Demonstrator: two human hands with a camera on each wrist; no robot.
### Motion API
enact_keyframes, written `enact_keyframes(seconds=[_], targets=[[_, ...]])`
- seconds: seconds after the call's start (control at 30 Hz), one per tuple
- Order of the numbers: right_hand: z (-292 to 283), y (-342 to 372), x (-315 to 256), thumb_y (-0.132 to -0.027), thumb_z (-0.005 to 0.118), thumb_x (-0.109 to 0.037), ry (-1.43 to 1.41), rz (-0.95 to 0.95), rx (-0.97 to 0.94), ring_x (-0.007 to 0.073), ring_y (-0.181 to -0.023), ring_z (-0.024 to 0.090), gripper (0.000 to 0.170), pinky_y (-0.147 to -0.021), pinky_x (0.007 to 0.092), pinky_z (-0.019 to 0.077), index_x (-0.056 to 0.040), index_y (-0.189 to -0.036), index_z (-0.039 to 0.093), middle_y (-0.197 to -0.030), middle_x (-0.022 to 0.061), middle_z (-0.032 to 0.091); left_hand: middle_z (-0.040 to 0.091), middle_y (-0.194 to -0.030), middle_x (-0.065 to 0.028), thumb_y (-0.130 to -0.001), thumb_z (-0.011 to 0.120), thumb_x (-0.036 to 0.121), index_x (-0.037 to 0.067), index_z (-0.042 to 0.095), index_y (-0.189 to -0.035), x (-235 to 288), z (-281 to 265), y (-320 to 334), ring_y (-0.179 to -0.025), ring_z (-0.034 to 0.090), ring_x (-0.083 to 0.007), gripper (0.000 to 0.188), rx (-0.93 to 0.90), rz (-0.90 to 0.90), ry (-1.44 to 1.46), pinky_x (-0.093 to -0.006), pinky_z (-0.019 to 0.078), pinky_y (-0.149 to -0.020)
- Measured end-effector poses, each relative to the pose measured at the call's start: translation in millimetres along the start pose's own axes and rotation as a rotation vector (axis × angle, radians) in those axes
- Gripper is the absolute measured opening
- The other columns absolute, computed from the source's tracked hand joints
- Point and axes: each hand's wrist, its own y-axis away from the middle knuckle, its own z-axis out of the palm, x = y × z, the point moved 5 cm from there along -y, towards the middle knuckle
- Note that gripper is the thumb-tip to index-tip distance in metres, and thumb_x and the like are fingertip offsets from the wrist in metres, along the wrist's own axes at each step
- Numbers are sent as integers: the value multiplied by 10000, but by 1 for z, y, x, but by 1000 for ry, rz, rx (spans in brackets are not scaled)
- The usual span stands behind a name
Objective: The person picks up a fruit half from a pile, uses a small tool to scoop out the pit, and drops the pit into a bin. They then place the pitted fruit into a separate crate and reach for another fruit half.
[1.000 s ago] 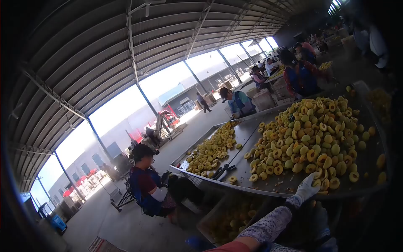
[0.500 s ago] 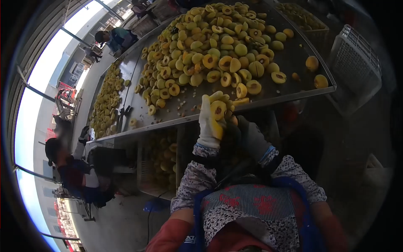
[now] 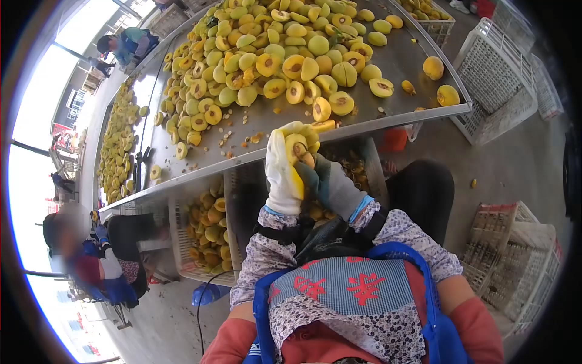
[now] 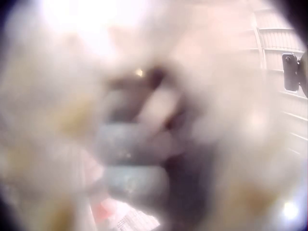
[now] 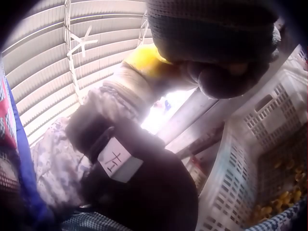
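In the head view my left hand (image 3: 282, 176), in a white glove stained yellow, grips a halved yellow peach (image 3: 296, 147) just in front of the table edge. My right hand (image 3: 334, 185), in a grey glove, meets it from the right, fingers curled against the fruit. The right wrist view shows the right glove (image 5: 214, 41) close up with bent fingers; their inner side is dark. A large pile of peach halves (image 3: 254, 64) lies on the metal table (image 3: 388, 118) beyond both hands. The left wrist view is mostly blurred.
A crate of peaches (image 3: 209, 233) stands under the table's left part. Another crate (image 5: 236, 159) with yellow pieces is below the hands. Plastic crates (image 3: 497, 79) stand at the right. A dark tool (image 3: 140, 167) lies on the table; a person (image 3: 109, 261) sits at the left.
The left hand reached to the pile's front edge, then came back with a peach half to meet the right hand. Since then both hands have stayed together while the view tilted down.
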Motion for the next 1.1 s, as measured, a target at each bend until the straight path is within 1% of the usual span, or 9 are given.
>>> enact_keyframes(seconds=[0.17, 0.27, 0.37, 0.47, 0.53, 0.73, 0.87, 1.03, 1.1], targets=[[3, 4, 8, -1031, 544, -420, 52, 44, -52, 147, -939, 660, 424, -822, 318, 527, -35, -1169, 652, -1010, 104, 726, 646, -1017, -142, -984, 442, 64, -41, 574, -1132, 19, -2, -1, -864, 682, -210, 225, -96, 190, -448, -310, 579, -765], [8, 6, 2, -1037, 539, -397, -23, 27, 12, 139, -920, 652, 417, -812, 307, 525, -9, -1136, 658, -980, 104, 722, 649, -1022, -104, -1000, 499, 148, 6, 580, -1162, -1, 0, 6, -879, 665, -202, 230, 11, -111, -1, -313, 566, -778], [8, 4, -7, -1048, 525, -382, -257, 323, -28, 123, -933, 639, 422, -821, 283, 512, 12, -1105, 666, -969, 98, 717, 649, -1049, -93, -1043, 479, 214, 19, 583, -1170, 13, 2, 8, -921, 655, -194, 255, 40, 76, -191, -326, 560, -836], [1, 4, -17, -1030, 503, -498, -478, 219, 30, 107, -722, 620, 513, -636, 257, 506, -15, -1006, 673, -803, 59, 670, 649, -1098, -109, -1072, 435, 288, 19, 577, -1192, 0, 4, 11, -979, 648, -197, 327, 50, -179, 127, -348, 555, -887], [-12, 14, -42, -984, 463, -646, -575, 606, -237, 95, -490, 503, 604, -430, 248, 409, -77, -914, 653, -643, 14, 562, 646, -1136, -127, -1077, 424, 308, 16, 573, -1217, -9, 2, 11, -1012, 648, -213, 357, 48, -292, 302, -362, 556, -896], [-18, 19, -42, -973, 418, -694, -614, 712, -397, 163, -719, 601, 744, -698, 312, 504, -3, -1024, 690, -802, 32, 640, 634, -1249, -170, -1061, 457, 314, 13, 549, -1312, 3, -9, -5, -1109, 645, -269, 402, -136, -472, 562, -391, 564, -897], [-4, 15, -20, -969, 429, -698, -267, 276, -79, 97, -576, 473, 711, -544, 282, 427, -36, -951, 689, -717, -19, 548, 686, -1095, -162, -1038, 509, 318, 7, 589, -1249, -10, -8, -1, -979, 678, -259, 384, -133, -662, 593, -366, 584, -805], [-17, 27, -73, -1000, 417, -652, -818, 939, -500, 49, -360, 283, 578, -333, 218, 270, -126, -773, 493, -532, -71, 345, 698, -869, -133, -1049, 502, 315, 0, 655, -1111, 7, 0, 3, -721, 649, -190, 356, 46, -569, 531, -311, 571, -714], [-10, 31, -60, -992, 419, -667, -951, 951, -557, 42, -360, 260, 577, -329, 211, 248, -130, -793, 490, -528, -74, 327, 694, -860, -130, -1052, 495, 309, -5, 653, -1117, -1, -5, 0, -691, 626, -172, 357, -34, -523, 532, -292, 549, -681]])
